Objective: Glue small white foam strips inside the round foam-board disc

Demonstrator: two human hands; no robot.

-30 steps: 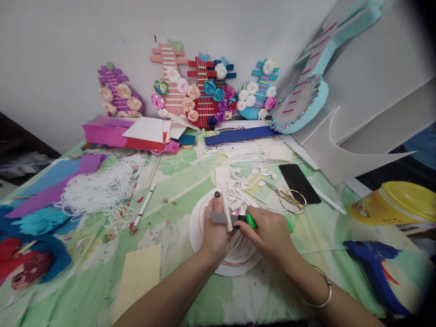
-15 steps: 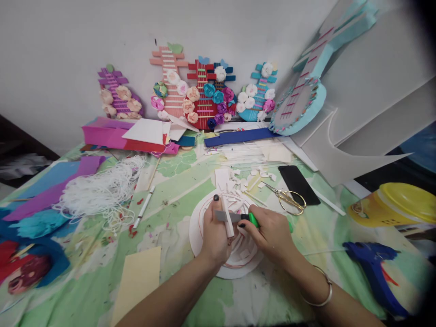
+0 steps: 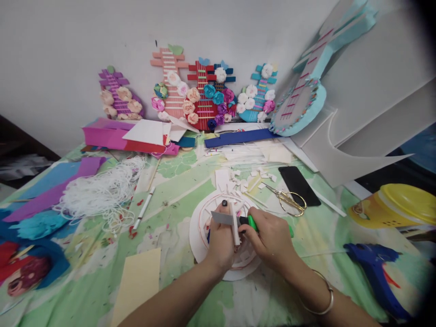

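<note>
One white strip [image 3: 236, 235], between hands [image 3: 220, 249]

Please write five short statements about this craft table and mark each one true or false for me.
1. The right hand holds the knife by its green handle. True.
2. The left hand holds a red strip. False: the strip in the left hand is white.
3. The gold-handled scissors lie to the left of the yellow tub. True.
4. The blue glue gun lies beside the tangle of white cord. False: the glue gun is at the right of the table and the cord at the left.
5. A round white board lies beneath the hands. True.
</note>
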